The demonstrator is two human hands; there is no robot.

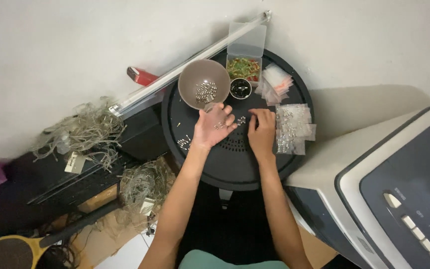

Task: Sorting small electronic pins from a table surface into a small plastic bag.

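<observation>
Forearms reach up from the bottom edge onto a round black tray (235,169), the landmark for everything else. Over its centre the left hand (214,127) lies palm up and open, cradling a few small silvery metal pieces (220,126) — it is cupped, not clenched. Just right of it the right hand (261,130) rests palm down with fingertips pinched at a little cluster of the same pieces (241,120) on the tray; whether one is actually gripped cannot be told. At the tray's far-left rim sits a grey bowl (204,83) holding more of them. These pieces look light, stiff and smooth, likely to roll or slip — best pinched across the middle between fingertip and thumb. Clear packets (293,127) lie at the tray's right edge.
</observation>
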